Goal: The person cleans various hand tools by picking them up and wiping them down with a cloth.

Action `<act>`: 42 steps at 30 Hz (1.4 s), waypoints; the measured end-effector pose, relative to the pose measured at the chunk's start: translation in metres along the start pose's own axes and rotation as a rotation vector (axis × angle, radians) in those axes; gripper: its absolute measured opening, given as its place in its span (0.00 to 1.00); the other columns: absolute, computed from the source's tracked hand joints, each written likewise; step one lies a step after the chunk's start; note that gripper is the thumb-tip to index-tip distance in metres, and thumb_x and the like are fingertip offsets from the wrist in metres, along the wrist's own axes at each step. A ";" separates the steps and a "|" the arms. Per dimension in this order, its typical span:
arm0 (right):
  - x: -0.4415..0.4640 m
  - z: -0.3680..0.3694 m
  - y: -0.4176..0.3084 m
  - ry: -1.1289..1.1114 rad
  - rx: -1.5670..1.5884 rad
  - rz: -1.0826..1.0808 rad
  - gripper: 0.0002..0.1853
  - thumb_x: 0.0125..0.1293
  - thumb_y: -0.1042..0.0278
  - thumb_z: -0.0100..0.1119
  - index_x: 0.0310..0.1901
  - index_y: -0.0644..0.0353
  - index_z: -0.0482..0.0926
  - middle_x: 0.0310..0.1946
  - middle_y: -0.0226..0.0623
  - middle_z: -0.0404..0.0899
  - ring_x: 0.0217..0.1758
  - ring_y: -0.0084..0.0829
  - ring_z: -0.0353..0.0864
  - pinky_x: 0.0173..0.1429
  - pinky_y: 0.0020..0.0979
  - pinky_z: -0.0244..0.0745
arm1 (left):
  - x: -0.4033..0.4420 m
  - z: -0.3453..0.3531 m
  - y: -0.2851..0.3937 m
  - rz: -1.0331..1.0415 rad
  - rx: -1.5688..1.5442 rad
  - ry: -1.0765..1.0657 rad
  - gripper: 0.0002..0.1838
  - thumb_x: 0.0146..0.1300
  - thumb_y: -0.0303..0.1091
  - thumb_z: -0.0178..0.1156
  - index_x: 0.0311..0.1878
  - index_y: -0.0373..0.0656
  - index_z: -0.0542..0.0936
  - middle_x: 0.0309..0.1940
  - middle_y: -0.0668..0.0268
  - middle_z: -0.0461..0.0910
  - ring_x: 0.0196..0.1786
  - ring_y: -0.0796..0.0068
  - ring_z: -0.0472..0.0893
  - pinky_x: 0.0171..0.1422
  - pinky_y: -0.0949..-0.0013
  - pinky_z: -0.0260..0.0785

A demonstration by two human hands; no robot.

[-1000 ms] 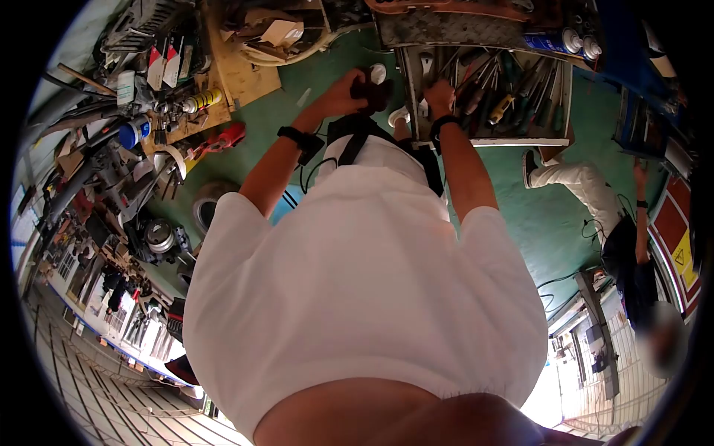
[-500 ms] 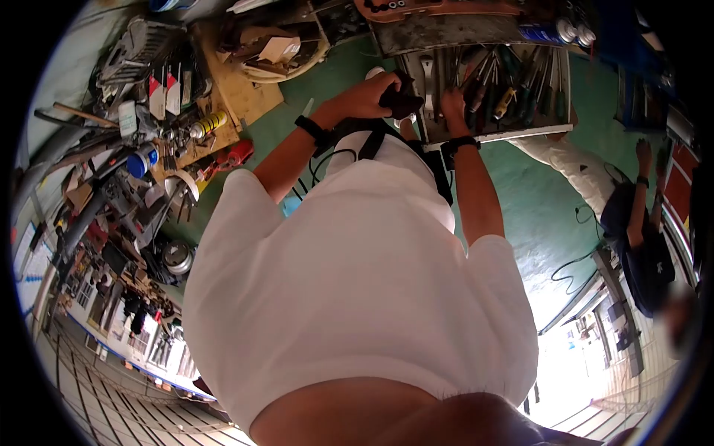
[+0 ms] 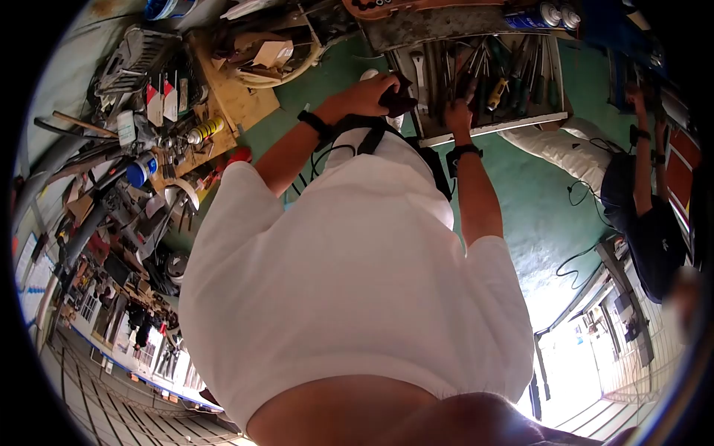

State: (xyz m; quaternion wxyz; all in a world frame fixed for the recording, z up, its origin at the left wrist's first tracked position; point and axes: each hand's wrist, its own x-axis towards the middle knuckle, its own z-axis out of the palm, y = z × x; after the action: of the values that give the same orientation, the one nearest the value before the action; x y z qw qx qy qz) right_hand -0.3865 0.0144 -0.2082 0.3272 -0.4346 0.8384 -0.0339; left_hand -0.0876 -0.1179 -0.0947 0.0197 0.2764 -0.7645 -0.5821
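Note:
My left hand (image 3: 360, 98), with a dark band on its wrist, is closed around a dark maroon, soft-looking bundle (image 3: 400, 97), perhaps a cloth or glove. It is just left of an open drawer (image 3: 513, 126) of hand tools. Over the drawer's front part is my right hand (image 3: 458, 117), its fingers curled; what they hold, if anything, is hidden. Close to its fingertips lies a screwdriver with a reddish handle (image 3: 470, 90). A yellow-handled screwdriver (image 3: 497, 94) lies farther right, among several dark-handled ones. A wide silver wrench (image 3: 420, 78) lies along the drawer's left side.
Spray cans (image 3: 549, 15) stand above the drawer on the cabinet top (image 3: 446, 31). A wooden bench (image 3: 245, 111) at left bears a yellow can (image 3: 205, 130) and tools. Another person (image 3: 639, 201) is at the right. A cable (image 3: 573, 271) lies on the green floor (image 3: 535, 186).
My right hand has shifted toward the drawer's front edge and slightly right. My left hand still grips the dark bundle. The other person's arms have moved up in the picture. The view has shifted slightly.

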 end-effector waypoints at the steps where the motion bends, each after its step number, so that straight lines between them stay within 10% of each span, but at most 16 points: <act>1: -0.001 -0.002 -0.003 0.006 -0.027 0.027 0.18 0.62 0.58 0.58 0.48 0.62 0.74 0.45 0.62 0.81 0.48 0.65 0.81 0.54 0.57 0.76 | -0.005 0.005 -0.007 0.011 0.001 0.046 0.28 0.50 0.32 0.68 0.54 0.50 0.67 0.48 0.54 0.70 0.45 0.51 0.77 0.49 0.54 0.70; 14: -0.021 -0.003 -0.033 0.183 -0.297 -0.050 0.21 0.61 0.66 0.61 0.53 0.63 0.68 0.45 0.57 0.82 0.48 0.56 0.84 0.50 0.50 0.83 | -0.091 0.049 0.022 -0.224 -0.036 0.344 0.27 0.48 0.26 0.68 0.52 0.45 0.68 0.47 0.57 0.73 0.51 0.57 0.74 0.57 0.61 0.69; 19: 0.008 0.021 -0.046 -0.051 -0.112 -0.509 0.18 0.62 0.62 0.63 0.49 0.62 0.73 0.45 0.55 0.82 0.47 0.60 0.82 0.49 0.54 0.80 | -0.108 0.068 0.041 -0.327 -0.210 0.529 0.33 0.50 0.23 0.69 0.59 0.47 0.66 0.54 0.57 0.74 0.57 0.63 0.76 0.61 0.63 0.70; 35: 0.057 0.019 -0.080 -0.176 -0.276 -0.334 0.11 0.60 0.66 0.64 0.36 0.67 0.82 0.37 0.53 0.84 0.36 0.51 0.84 0.43 0.53 0.80 | -0.157 0.093 0.153 -0.090 -0.490 0.897 0.45 0.48 0.13 0.66 0.71 0.48 0.62 0.62 0.62 0.70 0.65 0.69 0.72 0.70 0.64 0.67; 40: 0.042 -0.027 -0.075 -0.309 0.011 -0.504 0.19 0.62 0.62 0.65 0.49 0.69 0.79 0.29 0.45 0.81 0.33 0.42 0.83 0.41 0.48 0.79 | -0.145 0.097 0.156 -0.218 -0.460 0.870 0.43 0.51 0.18 0.68 0.70 0.48 0.63 0.59 0.62 0.74 0.65 0.70 0.72 0.69 0.64 0.67; 42: 0.026 -0.046 -0.068 -0.661 0.642 -0.440 0.22 0.64 0.72 0.63 0.58 0.69 0.74 0.31 0.38 0.80 0.36 0.29 0.83 0.43 0.36 0.82 | -0.134 0.097 0.147 -0.175 -0.470 0.871 0.41 0.52 0.21 0.69 0.70 0.48 0.63 0.59 0.62 0.74 0.65 0.70 0.72 0.69 0.64 0.67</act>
State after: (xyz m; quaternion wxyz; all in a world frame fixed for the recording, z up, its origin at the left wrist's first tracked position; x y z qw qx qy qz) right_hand -0.3755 -0.0580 -0.1629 0.6771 -0.4659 0.5260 -0.2186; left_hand -0.0674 0.0523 0.0455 0.3500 0.5447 -0.5074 -0.5686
